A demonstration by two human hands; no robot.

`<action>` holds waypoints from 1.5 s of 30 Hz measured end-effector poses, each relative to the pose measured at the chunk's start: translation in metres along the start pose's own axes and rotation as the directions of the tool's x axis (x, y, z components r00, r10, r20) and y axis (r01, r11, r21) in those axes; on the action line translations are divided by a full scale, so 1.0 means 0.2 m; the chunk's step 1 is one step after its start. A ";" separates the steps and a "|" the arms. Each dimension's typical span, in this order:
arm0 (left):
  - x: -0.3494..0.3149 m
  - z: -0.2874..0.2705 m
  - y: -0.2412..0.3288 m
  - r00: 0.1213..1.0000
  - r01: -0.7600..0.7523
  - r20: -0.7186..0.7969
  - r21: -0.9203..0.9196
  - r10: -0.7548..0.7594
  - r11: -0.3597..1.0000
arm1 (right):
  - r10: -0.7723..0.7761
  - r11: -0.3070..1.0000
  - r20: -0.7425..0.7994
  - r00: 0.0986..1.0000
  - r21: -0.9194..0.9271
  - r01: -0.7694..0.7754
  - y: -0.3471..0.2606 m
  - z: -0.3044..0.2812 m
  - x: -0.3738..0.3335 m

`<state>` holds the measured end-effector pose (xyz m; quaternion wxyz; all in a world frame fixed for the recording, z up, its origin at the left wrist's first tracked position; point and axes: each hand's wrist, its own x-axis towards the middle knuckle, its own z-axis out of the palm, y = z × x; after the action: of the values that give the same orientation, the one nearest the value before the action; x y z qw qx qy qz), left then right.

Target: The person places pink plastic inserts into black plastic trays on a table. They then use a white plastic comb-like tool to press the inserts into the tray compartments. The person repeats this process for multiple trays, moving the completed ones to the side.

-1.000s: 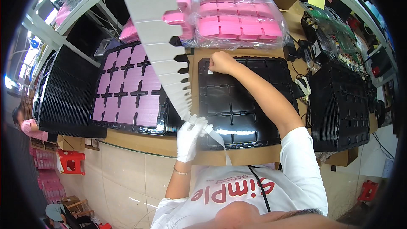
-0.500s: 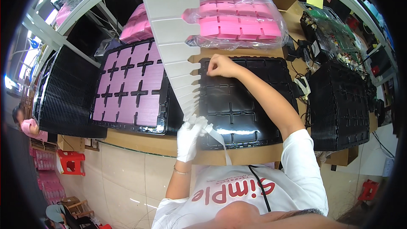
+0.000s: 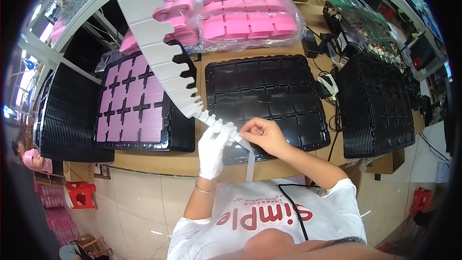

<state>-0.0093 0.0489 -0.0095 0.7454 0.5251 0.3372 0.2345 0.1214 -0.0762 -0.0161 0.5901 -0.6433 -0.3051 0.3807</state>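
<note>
My left hand [image 3: 213, 151], in a white glove, is closed on a long pale strip [image 3: 168, 74] with a notched edge. The strip runs up and away to the left. A narrow tail [image 3: 250, 163] of it hangs below the glove. My bare right hand [image 3: 267, 137] is closed in a pinch at the strip, just right of the glove; what lies between its fingertips is too small to make out. Beneath both hands lies a black plastic tray [image 3: 264, 94] with rectangular compartments.
Left stands a stack of black trays [image 3: 178, 135] topped with pink-purple foam sheets [image 3: 129, 101], with another black stack [image 3: 72, 115] beyond. Bagged pink pieces [image 3: 248, 19] lie at the back. Right are a tray stack [image 3: 378, 110], cables, and circuit boards [image 3: 365, 21].
My right hand has come from the tray's far left corner down to the strip beside my left hand. The strip's upper end has swung leftward. The view has shifted slightly.
</note>
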 end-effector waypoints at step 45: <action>0.02 0.03 -0.03 0.999 -0.025 -0.027 0.033 0.025 0.999 | -0.062 0.747 -0.142 0.988 -0.663 -0.048 0.12 -1.25 0.66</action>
<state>-0.0024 0.0464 -0.0142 0.7291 0.5380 0.3446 0.2454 0.4013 -0.0999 -0.0539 0.3461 -0.8374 -0.3760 0.1939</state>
